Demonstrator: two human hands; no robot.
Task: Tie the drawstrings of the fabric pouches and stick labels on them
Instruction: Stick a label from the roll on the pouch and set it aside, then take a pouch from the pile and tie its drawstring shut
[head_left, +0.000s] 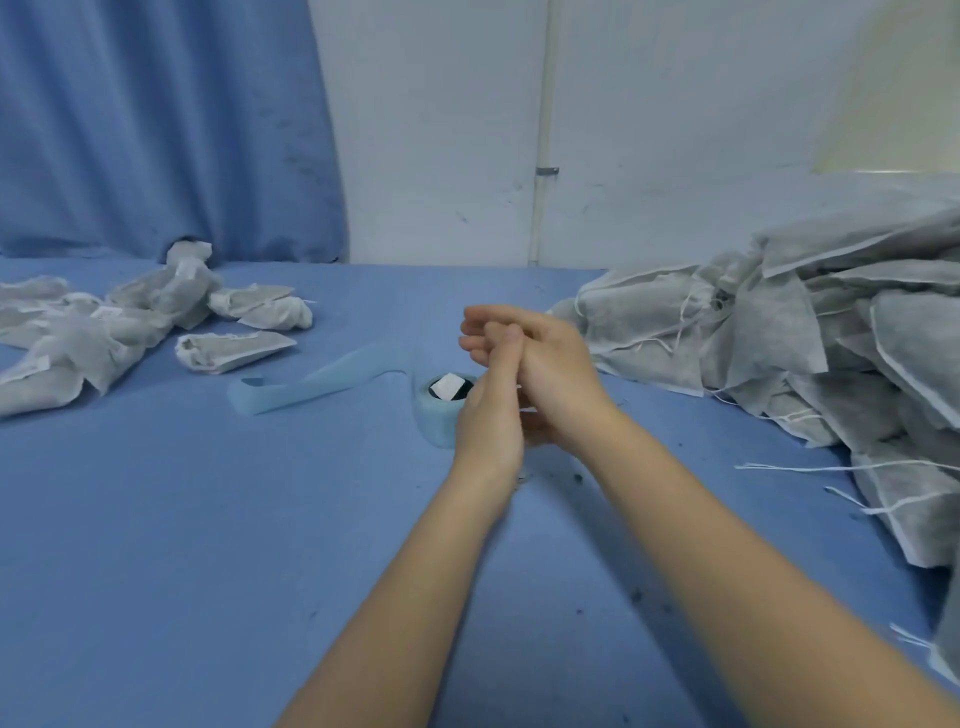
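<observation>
Two bare hands meet mid-counter, the left hand (488, 410) pressed against the right hand (540, 364); whether either grip pinches a label cannot be told. The label roll (441, 410) sits just beside them. Untied pouches (779, 332) heap at the right edge, finished pouches (130, 322) far left. Likely between pouches; next, take one from the heap.

pouch heap (810, 332) blocks right; near cloth (208, 545) open.
</observation>
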